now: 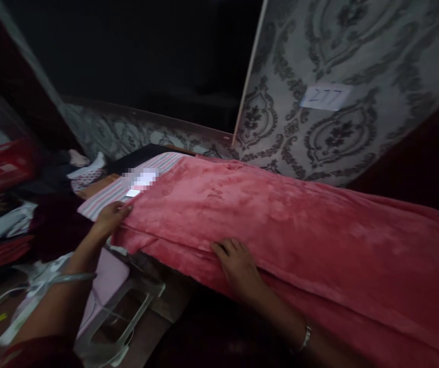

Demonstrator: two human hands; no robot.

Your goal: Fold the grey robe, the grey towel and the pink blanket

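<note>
Pink fleece blanket (280, 225) lies spread along a raised surface that runs from the middle of the head view to the right edge, its near edge hanging over the front. The left hand (110, 217) rests at the blanket's left end, fingers extended and lying flat on the cloth, not clenched, beside a small white label (132, 193). The right hand (238, 266) lies palm down on the near folded edge, fingers spread and released, pressing rather than gripping.

Judging from how it lies, the blanket is already laid out long and mostly smooth, with one lengthwise fold visible along the front; the left end and the hanging edge look not yet squared.

Counted: one pink blanket, one striped cloth (115, 191) under its left end, two hands, each with one bangle at the wrist. One clear plastic stool (123, 312) stands below the left hand. A heap of mixed clothes (4, 225) sits at far left, too dim to count. A patterned wall panel (357, 76) behind carries one paper tag (325, 96).
</note>
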